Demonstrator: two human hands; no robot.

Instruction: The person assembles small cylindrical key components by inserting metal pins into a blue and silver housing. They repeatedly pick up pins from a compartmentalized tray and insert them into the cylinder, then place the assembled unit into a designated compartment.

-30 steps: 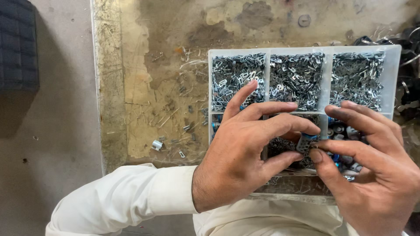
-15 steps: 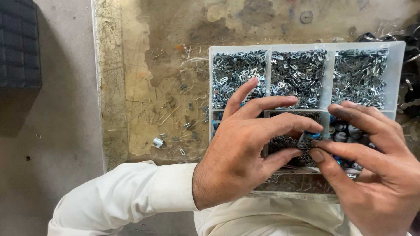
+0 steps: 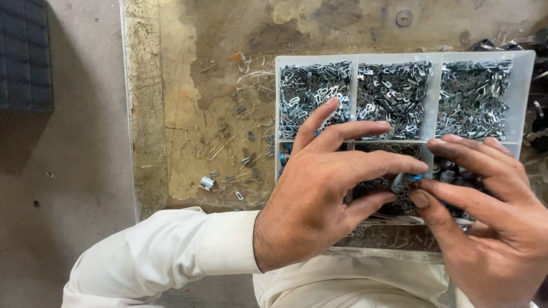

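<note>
A clear plastic compartment box point(image 3: 528, 74) sits on a worn workbench, its cells filled with several small metal clips and parts. Both hands hover over the near row of cells. My left hand point(image 3: 325, 182) pinches a small metal piece with a blue end point(image 3: 406, 180) between thumb and forefinger. My right hand point(image 3: 491, 211) meets it from the right, thumb and fingertips touching the same piece. The near cells are mostly hidden under the hands.
Stray metal clips point(image 3: 206, 183) and wire bits lie scattered on the stained bench top point(image 3: 194, 102) left of the box. A dark ribbed mat point(image 3: 23, 51) lies on the grey floor at far left. Dark parts crowd the right edge point(image 3: 536, 122).
The view has shifted slightly. Both hands have closed in on each other, fingertips now meeting on the small blue-ended piece over the near cells.
</note>
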